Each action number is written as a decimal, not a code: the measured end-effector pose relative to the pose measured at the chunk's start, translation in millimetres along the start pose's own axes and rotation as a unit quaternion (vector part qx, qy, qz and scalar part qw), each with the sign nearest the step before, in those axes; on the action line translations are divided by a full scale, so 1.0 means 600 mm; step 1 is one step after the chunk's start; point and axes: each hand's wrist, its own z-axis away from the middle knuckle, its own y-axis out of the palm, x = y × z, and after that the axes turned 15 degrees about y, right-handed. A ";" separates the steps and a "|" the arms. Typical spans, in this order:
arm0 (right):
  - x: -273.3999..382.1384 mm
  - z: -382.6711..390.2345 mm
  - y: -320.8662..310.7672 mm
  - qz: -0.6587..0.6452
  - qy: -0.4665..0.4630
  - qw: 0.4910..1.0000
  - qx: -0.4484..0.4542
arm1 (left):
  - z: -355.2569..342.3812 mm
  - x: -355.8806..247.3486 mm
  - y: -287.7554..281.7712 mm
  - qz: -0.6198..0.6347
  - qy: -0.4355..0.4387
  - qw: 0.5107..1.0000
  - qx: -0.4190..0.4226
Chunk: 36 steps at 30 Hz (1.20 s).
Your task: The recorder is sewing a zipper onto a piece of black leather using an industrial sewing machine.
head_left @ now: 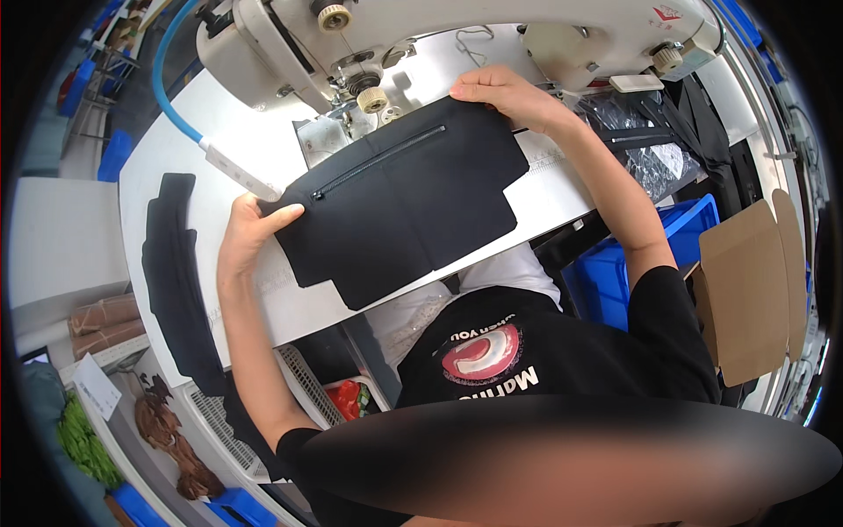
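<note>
A black fabric panel (413,198) with notched lower corners is stretched between my two hands over the white sewing table (272,312). A dark zipper (379,162) runs slantwise across its upper part. My left hand (250,233) pinches the panel's left corner, thumb on top and fingers beneath. At the upper right edge my right hand (509,95) grips the cloth, again with the thumb over it. The panel's far edge lies just in front of the sewing machine's needle area (356,97); whether it is under the presser foot I cannot tell.
Beside my left arm lies a stack of black cut pieces (180,281). A light controller on a blue hose (176,97) hangs near my left hand. Clear plastic bags and black zippered cloth (645,140) sit at right, above a blue crate (606,281) and an open cardboard box (746,290).
</note>
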 end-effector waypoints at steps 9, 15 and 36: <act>0.018 -0.019 0.058 0.081 -0.041 0.994 0.068 | -0.015 -0.010 0.011 -0.169 -0.063 0.980 0.081; 0.010 -0.026 0.070 0.059 -0.032 0.995 0.067 | -0.009 -0.003 0.015 -0.109 -0.050 0.989 0.090; 0.004 0.020 0.126 0.155 -0.107 0.981 0.055 | 0.079 0.017 0.053 -0.188 0.174 0.965 0.052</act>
